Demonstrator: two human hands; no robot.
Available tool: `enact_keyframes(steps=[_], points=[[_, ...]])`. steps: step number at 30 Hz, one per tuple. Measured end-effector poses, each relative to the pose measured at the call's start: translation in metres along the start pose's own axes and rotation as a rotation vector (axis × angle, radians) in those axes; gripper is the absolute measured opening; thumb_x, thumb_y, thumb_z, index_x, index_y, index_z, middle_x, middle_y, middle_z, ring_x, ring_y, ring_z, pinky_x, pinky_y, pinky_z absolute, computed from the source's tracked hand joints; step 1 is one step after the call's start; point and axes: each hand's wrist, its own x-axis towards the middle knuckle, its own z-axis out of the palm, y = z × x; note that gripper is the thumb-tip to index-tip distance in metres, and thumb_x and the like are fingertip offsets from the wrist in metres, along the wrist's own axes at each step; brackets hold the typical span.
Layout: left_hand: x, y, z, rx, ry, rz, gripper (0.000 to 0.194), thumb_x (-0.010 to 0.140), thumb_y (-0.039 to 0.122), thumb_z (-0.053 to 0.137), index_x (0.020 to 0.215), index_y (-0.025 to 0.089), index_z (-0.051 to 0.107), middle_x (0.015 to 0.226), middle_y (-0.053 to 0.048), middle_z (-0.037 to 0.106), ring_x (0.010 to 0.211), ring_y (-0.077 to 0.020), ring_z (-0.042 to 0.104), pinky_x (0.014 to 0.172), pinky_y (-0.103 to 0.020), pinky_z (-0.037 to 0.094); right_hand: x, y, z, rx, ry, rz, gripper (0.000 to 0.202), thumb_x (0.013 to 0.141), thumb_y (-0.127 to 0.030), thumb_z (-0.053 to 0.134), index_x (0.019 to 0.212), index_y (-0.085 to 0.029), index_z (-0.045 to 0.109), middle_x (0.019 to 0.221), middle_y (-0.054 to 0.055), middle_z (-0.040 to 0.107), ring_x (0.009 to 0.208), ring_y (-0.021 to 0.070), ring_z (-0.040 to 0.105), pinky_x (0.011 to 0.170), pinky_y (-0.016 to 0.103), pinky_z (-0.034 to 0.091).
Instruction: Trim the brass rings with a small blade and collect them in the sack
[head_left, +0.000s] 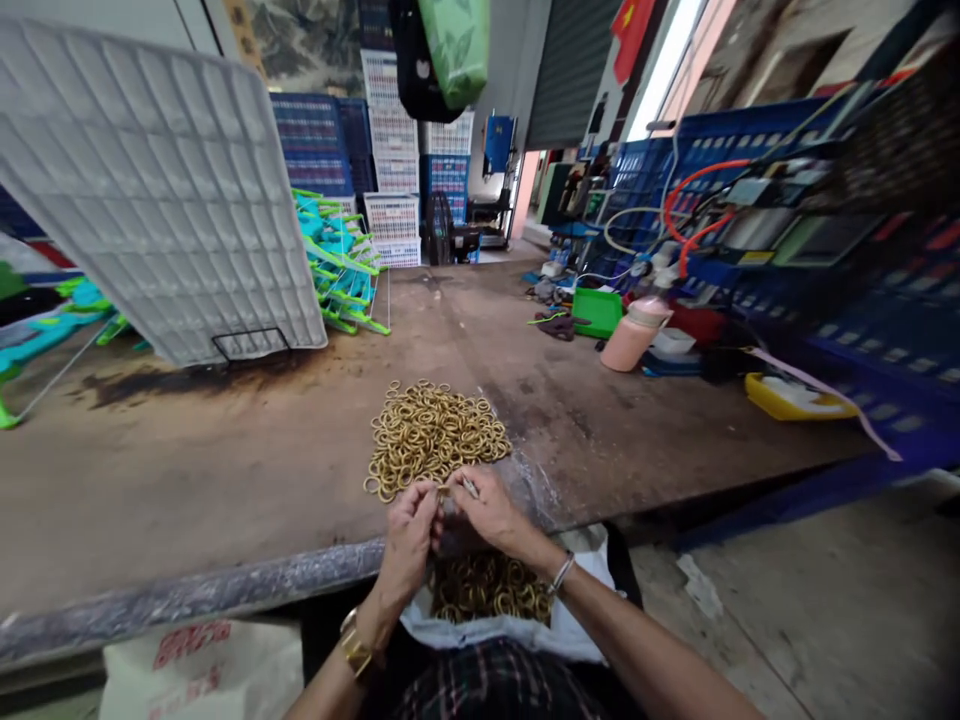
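Note:
A heap of brass-coloured rings (439, 430) lies on the brown table near its front edge. Just in front of the heap, my two hands meet fingertip to fingertip. My left hand (409, 530) is closed, pinching a brass ring (443, 491) at the thumb and forefinger. My right hand (491, 510) is closed too, its fingertips at the same ring. A slim silvery piece (470, 488) shows between its fingers; its kind is unclear. Below my hands, more brass rings (491, 590) fill an open white sack (577, 640) on my lap.
A white ribbed plastic panel (165, 200) stands at left beside green and teal hangers (341, 265). A pink bottle (634, 335), a green dustpan-like tray (598, 312) and a yellow dish (799, 398) are at right. Blue crates (892, 320) border that side. A printed bag (202, 670) sits lower left.

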Motion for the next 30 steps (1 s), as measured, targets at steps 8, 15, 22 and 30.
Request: enact_keyframes(steps=[8, 15, 22, 30], points=[[-0.01, -0.001, 0.0, 0.172, 0.019, 0.088, 0.027, 0.078, 0.044, 0.053, 0.075, 0.017, 0.053, 0.055, 0.006, 0.047, 0.043, -0.0059, 0.04, 0.04, -0.017, 0.032, -0.008, 0.007, 0.006, 0.168, -0.033, 0.14, 0.029, 0.083, -0.033, 0.043, 0.058, -0.018, 0.046, 0.047, -0.005, 0.042, 0.047, 0.0077, 0.038, 0.049, 0.02, 0.032], [-0.017, -0.004, 0.005, 0.197, -0.021, 0.014, 0.028, 0.077, 0.045, 0.052, 0.073, 0.017, 0.052, 0.055, 0.006, 0.047, 0.042, -0.0055, 0.038, 0.039, -0.017, 0.028, -0.012, 0.012, 0.005, 0.18, -0.038, 0.182, 0.027, 0.081, -0.032, 0.044, 0.058, -0.018, 0.046, 0.048, -0.005, 0.043, 0.048, 0.0076, 0.037, 0.048, 0.019, 0.03], [-0.022, -0.006, 0.008, 0.164, -0.088, -0.148, 0.032, 0.074, 0.05, 0.053, 0.074, 0.018, 0.051, 0.056, 0.006, 0.048, 0.04, -0.0053, 0.039, 0.036, -0.016, 0.028, -0.019, 0.017, 0.003, 0.071, 0.013, 0.076, 0.017, 0.076, -0.026, 0.046, 0.062, -0.017, 0.049, 0.056, -0.006, 0.043, 0.054, 0.0079, 0.037, 0.054, 0.019, 0.031], [-0.027, -0.011, 0.012, 0.03, -0.136, -0.194, 0.028, 0.076, 0.045, 0.055, 0.072, 0.018, 0.048, 0.057, 0.006, 0.046, 0.042, -0.004, 0.037, 0.038, -0.015, 0.026, -0.028, 0.015, -0.004, 0.138, -0.022, 0.087, 0.018, 0.079, -0.026, 0.044, 0.065, -0.017, 0.05, 0.059, -0.005, 0.046, 0.058, 0.0087, 0.041, 0.057, 0.02, 0.033]])
